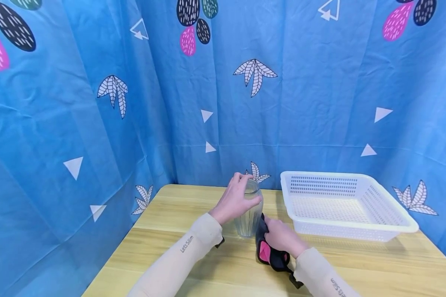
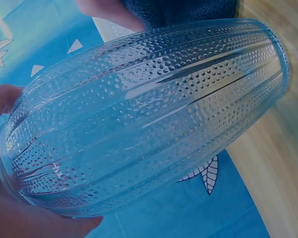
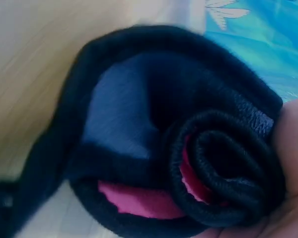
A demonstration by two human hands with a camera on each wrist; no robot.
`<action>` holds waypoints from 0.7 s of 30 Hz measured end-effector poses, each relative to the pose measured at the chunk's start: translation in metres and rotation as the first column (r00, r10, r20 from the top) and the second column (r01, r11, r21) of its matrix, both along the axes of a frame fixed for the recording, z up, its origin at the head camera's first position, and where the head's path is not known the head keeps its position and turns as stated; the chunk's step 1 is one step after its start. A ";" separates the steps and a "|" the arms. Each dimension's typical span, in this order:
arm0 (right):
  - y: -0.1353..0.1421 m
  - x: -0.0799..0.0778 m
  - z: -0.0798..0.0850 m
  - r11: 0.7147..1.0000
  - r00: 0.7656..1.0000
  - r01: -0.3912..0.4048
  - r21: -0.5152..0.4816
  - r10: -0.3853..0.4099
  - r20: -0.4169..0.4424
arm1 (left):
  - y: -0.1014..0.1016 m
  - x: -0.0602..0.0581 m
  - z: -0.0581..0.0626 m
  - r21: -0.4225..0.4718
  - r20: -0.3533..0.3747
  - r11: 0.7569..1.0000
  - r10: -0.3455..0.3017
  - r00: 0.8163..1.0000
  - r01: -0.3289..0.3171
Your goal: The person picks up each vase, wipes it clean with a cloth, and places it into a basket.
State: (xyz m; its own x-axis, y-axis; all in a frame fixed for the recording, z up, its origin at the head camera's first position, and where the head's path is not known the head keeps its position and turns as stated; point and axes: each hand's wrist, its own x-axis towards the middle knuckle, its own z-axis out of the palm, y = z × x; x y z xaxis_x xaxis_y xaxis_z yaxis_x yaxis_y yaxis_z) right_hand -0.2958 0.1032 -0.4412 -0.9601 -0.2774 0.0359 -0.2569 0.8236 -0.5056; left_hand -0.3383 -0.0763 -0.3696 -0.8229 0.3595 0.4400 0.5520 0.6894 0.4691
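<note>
A clear glass vase (image 1: 248, 222) with ribs and a dimpled texture stands on the wooden table, slightly tilted in the head view. My left hand (image 1: 238, 201) grips it near the rim, thumb on one side and fingers on the other. The left wrist view shows the vase (image 2: 144, 114) filling most of the picture. Just right of it, my right hand (image 1: 282, 237) holds a rolled black fabric wrap (image 1: 263, 239) with pink lining and a strap ending in a dark buckle. Up close in the right wrist view, the wrap (image 3: 124, 109) shows its curled, thick-edged layers.
A white perforated plastic basket (image 1: 357, 226) stands at the right rear of the wooden table (image 1: 152, 231). Behind and to the left hangs a blue patterned curtain (image 1: 308, 103), close along the table's edges.
</note>
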 end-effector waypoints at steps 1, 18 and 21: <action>0.001 -0.001 0.000 1.000 1.000 0.002 -0.009 -0.002 0.001 | 0.000 0.000 0.000 -0.011 -0.005 1.000 0.005 1.000 -0.005; 0.005 0.008 0.064 0.983 0.945 0.082 -0.166 -0.130 -0.299 | -0.001 0.002 0.006 -0.076 -0.001 0.997 -0.011 1.000 0.011; 0.002 0.007 0.063 0.988 0.938 0.080 -0.130 -0.119 -0.325 | -0.001 0.001 0.005 -0.066 -0.007 0.998 -0.021 1.000 0.021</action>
